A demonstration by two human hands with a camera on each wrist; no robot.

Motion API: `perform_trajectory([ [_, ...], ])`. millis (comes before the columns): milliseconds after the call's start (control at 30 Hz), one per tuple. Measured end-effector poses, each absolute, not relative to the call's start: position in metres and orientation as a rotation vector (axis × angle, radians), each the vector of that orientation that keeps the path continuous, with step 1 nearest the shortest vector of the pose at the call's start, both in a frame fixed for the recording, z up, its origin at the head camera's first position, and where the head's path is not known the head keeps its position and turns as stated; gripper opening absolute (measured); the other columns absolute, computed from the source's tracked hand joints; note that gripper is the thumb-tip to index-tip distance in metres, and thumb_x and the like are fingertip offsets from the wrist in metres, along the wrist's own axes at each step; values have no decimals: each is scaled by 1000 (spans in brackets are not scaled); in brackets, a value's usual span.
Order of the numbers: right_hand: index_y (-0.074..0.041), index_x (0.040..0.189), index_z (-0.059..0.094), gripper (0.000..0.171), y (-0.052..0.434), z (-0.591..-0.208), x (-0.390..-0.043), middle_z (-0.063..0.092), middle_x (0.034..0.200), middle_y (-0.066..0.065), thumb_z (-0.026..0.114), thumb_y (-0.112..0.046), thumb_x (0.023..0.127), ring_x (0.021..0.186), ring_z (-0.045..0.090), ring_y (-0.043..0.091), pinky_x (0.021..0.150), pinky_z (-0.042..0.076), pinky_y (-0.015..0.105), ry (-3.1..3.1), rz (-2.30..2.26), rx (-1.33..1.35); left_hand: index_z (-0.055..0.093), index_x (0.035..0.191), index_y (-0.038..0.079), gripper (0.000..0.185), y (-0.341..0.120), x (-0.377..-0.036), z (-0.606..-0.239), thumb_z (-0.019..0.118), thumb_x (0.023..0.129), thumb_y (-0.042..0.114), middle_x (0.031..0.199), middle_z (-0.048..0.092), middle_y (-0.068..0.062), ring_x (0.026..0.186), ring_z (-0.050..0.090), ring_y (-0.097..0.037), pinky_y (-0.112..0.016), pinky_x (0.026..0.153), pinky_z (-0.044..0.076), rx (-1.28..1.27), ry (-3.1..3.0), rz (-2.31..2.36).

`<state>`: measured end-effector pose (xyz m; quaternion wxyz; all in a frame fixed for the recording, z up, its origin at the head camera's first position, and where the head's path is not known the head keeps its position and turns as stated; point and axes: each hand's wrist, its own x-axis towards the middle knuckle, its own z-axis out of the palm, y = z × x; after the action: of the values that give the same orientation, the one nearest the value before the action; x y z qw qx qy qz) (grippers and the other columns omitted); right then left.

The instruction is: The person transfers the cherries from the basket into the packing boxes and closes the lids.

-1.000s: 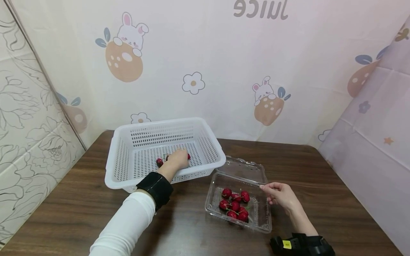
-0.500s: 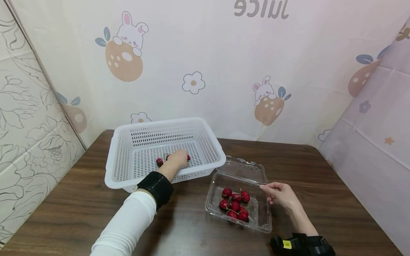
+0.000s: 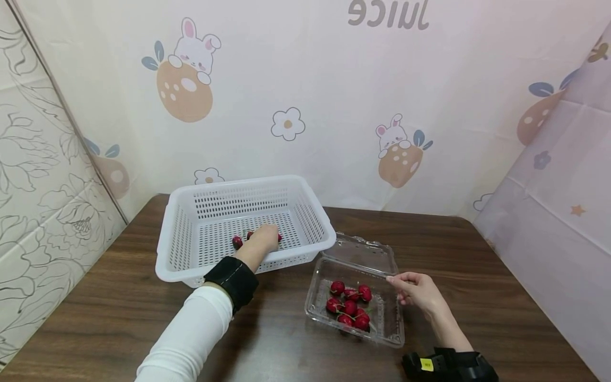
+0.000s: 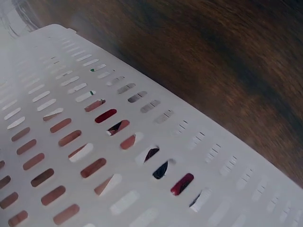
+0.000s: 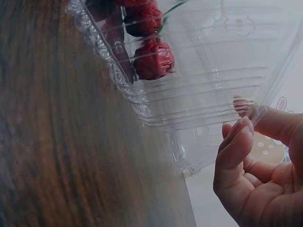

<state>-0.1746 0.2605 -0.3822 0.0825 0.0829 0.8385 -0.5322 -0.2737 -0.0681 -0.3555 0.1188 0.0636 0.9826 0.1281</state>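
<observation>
White basket (image 3: pixel 191 265) holds the left hand (image 3: pixel 261 241), reaching over its near wall, fingers bent down onto cherries (image 3: pixel 237 242); whether it grasps one I cannot tell. Right hand (image 3: pixel 417 289) pinches the clear box (image 3: pixel 389 331) at its corner.

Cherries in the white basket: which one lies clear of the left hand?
The dark red cherry left of the left hand; the others are mostly hidden under its fingers.
</observation>
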Motion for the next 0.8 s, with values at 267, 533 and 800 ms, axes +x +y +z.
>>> perform_trajectory([
  [267,10,96,55,39,260,-382,-174,52,65,2,61,-27,84,55,50,11,53,47,26,2498,-1591,257,59,94,-2,17,-69,-271,-353,60,79,4,93,58,-15,77,53,-21,-34,71,46,231,2895,387],
  [533,10,96,55,39,260,-382,-173,52,65,2,61,-27,84,55,50,12,54,48,27,2503,-1585,254,59,86,-1,9,-68,-268,-350,60,77,1,83,58,-12,66,51,-19,-30,59,44,251,2939,443],
  [800,8,95,56,40,261,-383,-174,52,65,2,62,-29,83,55,50,12,54,48,28,2502,-1588,257,59,93,-3,14,-67,-264,-346,55,79,-1,86,58,-12,70,52,-19,-32,64,45,222,3005,519],
])
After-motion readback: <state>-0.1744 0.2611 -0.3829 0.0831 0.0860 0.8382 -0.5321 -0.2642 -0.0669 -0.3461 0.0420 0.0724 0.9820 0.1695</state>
